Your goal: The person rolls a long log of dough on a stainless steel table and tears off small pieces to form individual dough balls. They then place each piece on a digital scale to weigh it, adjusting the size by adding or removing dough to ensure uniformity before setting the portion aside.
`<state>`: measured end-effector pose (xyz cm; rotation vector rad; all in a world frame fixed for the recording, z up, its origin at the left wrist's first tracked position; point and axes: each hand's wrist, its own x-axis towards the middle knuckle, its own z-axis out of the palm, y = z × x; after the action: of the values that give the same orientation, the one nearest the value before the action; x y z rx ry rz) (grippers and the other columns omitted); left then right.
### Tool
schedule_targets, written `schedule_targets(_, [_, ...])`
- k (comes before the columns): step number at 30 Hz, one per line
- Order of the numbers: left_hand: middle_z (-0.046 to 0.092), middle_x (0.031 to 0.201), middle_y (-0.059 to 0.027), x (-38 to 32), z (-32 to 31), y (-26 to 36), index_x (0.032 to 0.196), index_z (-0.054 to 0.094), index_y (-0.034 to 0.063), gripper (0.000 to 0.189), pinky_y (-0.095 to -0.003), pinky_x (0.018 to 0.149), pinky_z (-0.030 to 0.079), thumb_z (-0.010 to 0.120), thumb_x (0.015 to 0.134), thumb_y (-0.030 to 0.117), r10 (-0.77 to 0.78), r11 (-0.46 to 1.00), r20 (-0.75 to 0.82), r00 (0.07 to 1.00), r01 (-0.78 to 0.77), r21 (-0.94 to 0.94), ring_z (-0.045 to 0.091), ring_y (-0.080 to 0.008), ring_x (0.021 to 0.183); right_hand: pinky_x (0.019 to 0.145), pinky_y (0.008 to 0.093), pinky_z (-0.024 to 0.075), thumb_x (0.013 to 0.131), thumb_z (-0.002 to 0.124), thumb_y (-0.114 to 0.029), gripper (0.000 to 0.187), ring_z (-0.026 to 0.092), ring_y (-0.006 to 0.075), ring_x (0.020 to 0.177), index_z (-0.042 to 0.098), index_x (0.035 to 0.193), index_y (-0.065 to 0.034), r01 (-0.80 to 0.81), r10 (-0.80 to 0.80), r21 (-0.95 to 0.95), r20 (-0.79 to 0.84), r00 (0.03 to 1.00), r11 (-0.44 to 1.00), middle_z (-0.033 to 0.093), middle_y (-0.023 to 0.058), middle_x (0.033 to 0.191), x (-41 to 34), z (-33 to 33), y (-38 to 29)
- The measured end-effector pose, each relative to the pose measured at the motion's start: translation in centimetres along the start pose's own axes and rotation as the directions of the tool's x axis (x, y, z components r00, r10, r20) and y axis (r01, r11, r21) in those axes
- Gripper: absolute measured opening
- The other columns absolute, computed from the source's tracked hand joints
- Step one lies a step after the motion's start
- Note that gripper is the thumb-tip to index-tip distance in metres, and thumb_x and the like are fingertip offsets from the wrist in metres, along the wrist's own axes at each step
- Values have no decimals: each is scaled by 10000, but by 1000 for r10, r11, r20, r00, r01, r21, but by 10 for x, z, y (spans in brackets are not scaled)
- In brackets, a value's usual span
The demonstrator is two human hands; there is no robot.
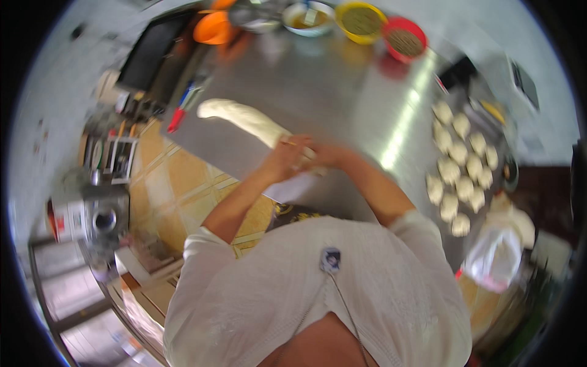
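A long pale roll of dough [247, 120] lies across the steel table [330, 91], its far end pointing left. At its near end my left hand [290, 156] grips the roll. My right hand [323, 155] is close against the left one, its fingers on the dough's end and partly blurred. A small bit of dough [308, 155] shows between the two hands. Over on the right of the table, several round dough pieces [458, 153] sit in a loose group.
Along the far edge stand an orange container [213, 28], a metal bowl [257, 16], a white bowl with a brush in brown liquid [308, 19], a yellow bowl [360, 22] and a red bowl [405, 40]. A red-handled tool [176, 120] lies at the left edge. A plastic bag [494, 259] is at right.
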<state>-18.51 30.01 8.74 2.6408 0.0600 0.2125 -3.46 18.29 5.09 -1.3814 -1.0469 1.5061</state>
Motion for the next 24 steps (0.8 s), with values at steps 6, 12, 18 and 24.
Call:
schedule_targets(6, [670, 950, -76, 24, 44, 11, 1215, 559, 114, 563, -413, 867, 462, 728, 698, 263, 41, 999, 80, 996, -43, 22, 634, -272, 940, 767, 362, 511, 679, 685, -149, 430, 624, 233, 859, 605, 1087, -40, -50, -93, -381, -349, 933, 923, 644, 76, 936, -14, 11, 28])
schedule_targets(12, [684, 775, -98, 59, 83, -3, 978, 643, 83, 245, -395, 688, 522, 621, 758, 189, -124, 968, 150, 981, 86, 237, 671, -291, 748, 669, 348, 507, 711, 598, -101, 280, 616, 212, 724, 609, 976, -14, -261, 207, -34, -517, 831, 965, 628, 61, 809, -43, 8, 13])
schedule_targets(18, [629, 1135, -143, 78, 69, -19, 1213, 550, 103, 597, -483, 866, 449, 739, 694, 329, -384, 923, 356, 852, 357, 141, 604, -307, 1049, 639, 322, 491, 723, 625, -75, 208, 584, 189, 694, 605, 915, 5, -164, 132, 10, -641, 756, 986, 611, 91, 812, -110, -10, 9])
schedule_targets(24, [498, 1374, -106, 49, 47, -18, 1475, 233, 168, 1106, -569, 1026, 244, 832, 594, 467, -162, 983, 193, 968, 142, 114, 463, -305, 1256, 997, 522, 378, 715, 773, -273, 887, 377, 481, 1246, 271, 1423, -86, -828, 77, -326, -913, 402, 456, 294, 306, 1410, -202, -112, 68])
